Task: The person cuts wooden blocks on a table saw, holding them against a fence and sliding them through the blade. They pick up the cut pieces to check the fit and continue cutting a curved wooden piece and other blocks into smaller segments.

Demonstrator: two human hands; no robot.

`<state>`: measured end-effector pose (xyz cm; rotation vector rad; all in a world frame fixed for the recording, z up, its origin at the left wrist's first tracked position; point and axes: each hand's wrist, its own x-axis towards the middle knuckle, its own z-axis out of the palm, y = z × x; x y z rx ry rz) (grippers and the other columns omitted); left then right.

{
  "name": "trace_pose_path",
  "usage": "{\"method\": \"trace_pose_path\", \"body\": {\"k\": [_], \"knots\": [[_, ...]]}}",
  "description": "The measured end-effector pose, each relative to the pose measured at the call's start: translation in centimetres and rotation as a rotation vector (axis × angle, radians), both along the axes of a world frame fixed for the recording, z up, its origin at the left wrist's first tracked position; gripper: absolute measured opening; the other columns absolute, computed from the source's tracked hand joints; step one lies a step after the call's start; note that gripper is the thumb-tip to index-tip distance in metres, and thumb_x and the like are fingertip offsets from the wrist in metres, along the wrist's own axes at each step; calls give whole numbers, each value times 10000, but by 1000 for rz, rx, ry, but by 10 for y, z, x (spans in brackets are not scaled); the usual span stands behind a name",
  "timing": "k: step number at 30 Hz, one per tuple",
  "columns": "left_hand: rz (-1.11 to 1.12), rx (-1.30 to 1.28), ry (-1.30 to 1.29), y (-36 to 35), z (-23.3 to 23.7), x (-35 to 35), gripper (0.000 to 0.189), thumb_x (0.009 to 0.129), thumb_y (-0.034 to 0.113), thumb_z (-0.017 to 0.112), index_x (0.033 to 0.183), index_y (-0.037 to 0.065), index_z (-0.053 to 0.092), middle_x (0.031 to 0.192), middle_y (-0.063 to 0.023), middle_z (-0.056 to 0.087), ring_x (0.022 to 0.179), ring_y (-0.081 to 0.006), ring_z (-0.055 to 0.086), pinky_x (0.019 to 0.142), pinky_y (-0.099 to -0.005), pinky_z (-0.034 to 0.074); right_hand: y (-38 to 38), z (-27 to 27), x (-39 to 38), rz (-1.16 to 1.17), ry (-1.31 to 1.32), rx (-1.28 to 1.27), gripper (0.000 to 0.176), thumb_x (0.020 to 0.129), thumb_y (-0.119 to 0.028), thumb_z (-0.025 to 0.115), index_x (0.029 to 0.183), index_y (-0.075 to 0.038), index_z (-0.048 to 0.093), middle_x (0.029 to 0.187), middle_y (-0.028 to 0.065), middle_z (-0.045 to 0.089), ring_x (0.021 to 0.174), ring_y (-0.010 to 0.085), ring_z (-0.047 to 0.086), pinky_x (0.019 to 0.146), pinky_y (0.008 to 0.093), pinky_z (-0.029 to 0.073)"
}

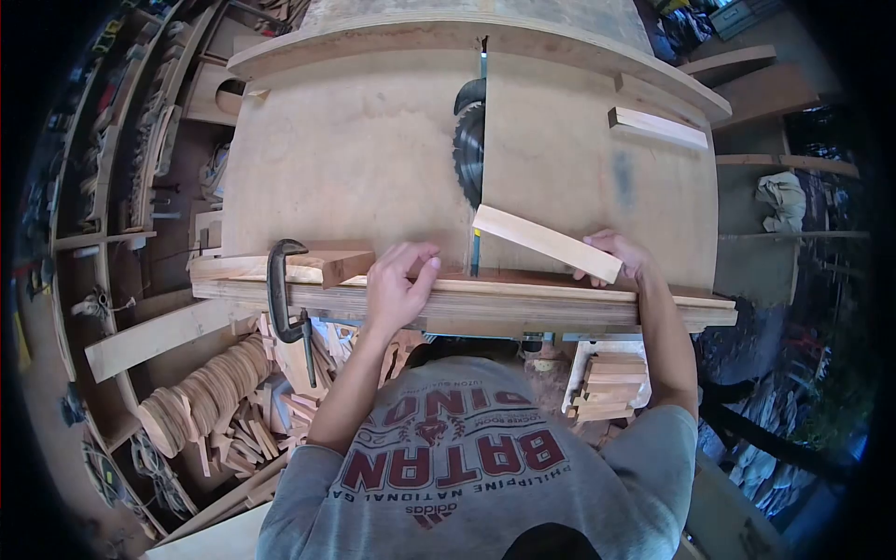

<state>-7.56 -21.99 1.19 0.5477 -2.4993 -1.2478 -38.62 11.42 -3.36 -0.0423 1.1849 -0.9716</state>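
On the right of the saw table, my right hand (621, 254) is closed round the near end of a pale wood strip (546, 245). The strip slants up and left, its far end close to the circular saw blade (469, 154). My left hand (401, 285) rests on the front fence (523, 301), left of the blade slot, with its fingers curled; whether they hold anything cannot be made out. A black C-clamp (277, 289) grips the fence beside a wood block (327, 265), left of my left hand.
A second wood piece (658, 128) lies at the table's back right, near the rear fence (373, 39). Shelves with tools and wood line the left. Stacked round wooden pieces (210, 392) and offcuts lie below left; more cut pieces (611, 385) are below right.
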Motion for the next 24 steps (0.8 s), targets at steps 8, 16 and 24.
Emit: {"method": "trace_pose_path", "body": {"k": [8,16,24], "knots": [[40,62,-4,-5,2,3,176,984,137,705,1092,13,768,1001,-162,761,929,-322,733,847,-391,556,-15,-18,-3,225,299,-129,418,959,-336,792,1235,-26,746,1221,139,780,1027,190,746,809,370,622],[39,28,-70,-19,3,17,160,1000,106,673,1095,7,755,949,-141,731,839,-284,688,781,-367,553,-44,10,49,446,1033,-37,425,937,-281,809,1307,-76,772,1123,170,752,1106,313,702,989,410,543],[55,36,-128,-16,-1,9,136,960,84,688,1059,26,760,975,-149,750,917,-350,715,813,-431,571,-45,11,72,389,1128,31,324,966,-222,759,1274,-129,796,1086,176,712,1045,364,674,950,444,534]]}}
